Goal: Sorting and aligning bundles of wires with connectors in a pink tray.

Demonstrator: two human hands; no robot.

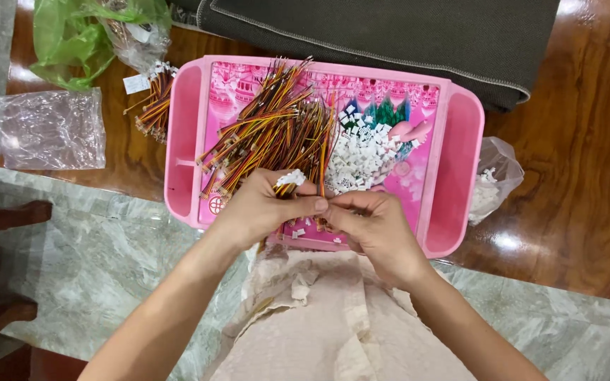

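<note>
My left hand (pixel 262 204) and right hand (pixel 375 226) pinch thin red-yellow-black wires (pixel 298 185) with white plugs at the tray's (pixel 460 141) near edge.

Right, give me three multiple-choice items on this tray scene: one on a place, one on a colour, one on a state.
1. Where does the pile of white connector housings lie?
A. In the pink tray, right of the wire bundle
B. On the stone floor
C. Inside the green bag

2. What colour is the bag at the upper left?
A. Blue
B. Green
C. Black

3. How do the two hands stand?
A. Far apart, flat on the wood
B. Together over the tray's near edge, fingertips pinching wire ends
C. One behind the back

Answers:
1 A: the white pieces sit on the tray's floor beside the wire bundle.
2 B: the green bag lies crumpled on the wooden table.
3 B: the left hand and right hand meet, the left one holding wires with a white housing.
</note>
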